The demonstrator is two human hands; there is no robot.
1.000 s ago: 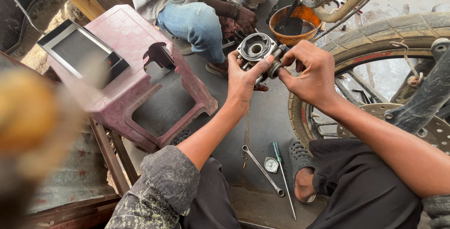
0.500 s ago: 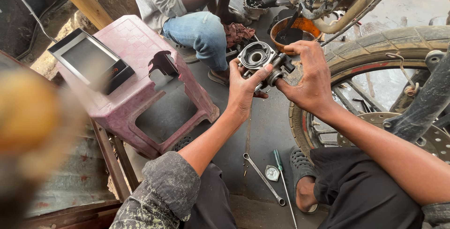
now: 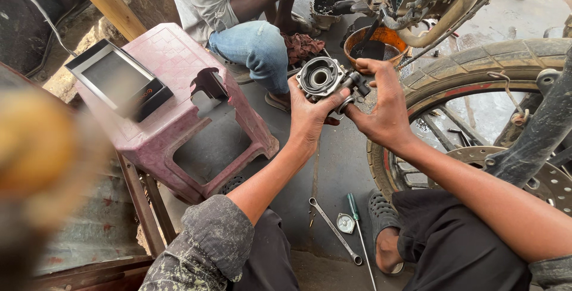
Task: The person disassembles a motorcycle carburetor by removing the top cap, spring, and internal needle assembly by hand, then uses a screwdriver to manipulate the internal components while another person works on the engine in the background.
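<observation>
I hold a grey metal carburetor body [image 3: 325, 78] up in front of me with both hands. My left hand [image 3: 310, 118] grips it from below, thumb against its side. My right hand [image 3: 381, 109] closes on its right end, fingers around the small dark fittings there. The round bore of the part faces me. On the ground between my legs lie a spanner [image 3: 333, 229], a green-handled screwdriver [image 3: 359, 231] and a small flat metal cover [image 3: 345, 223].
A broken pink plastic stool [image 3: 179, 106] with a black box [image 3: 119, 82] on top stands at left. A motorcycle wheel [image 3: 476, 100] is at right. Another person in jeans [image 3: 253, 44] squats beyond, near an orange bowl of dark oil [image 3: 375, 39] and a red rag [image 3: 302, 45].
My hands have kept hold of the part while it drifted slightly left and down in view; my right fingers shifted along its right end. The other person's hands moved up near the motorcycle.
</observation>
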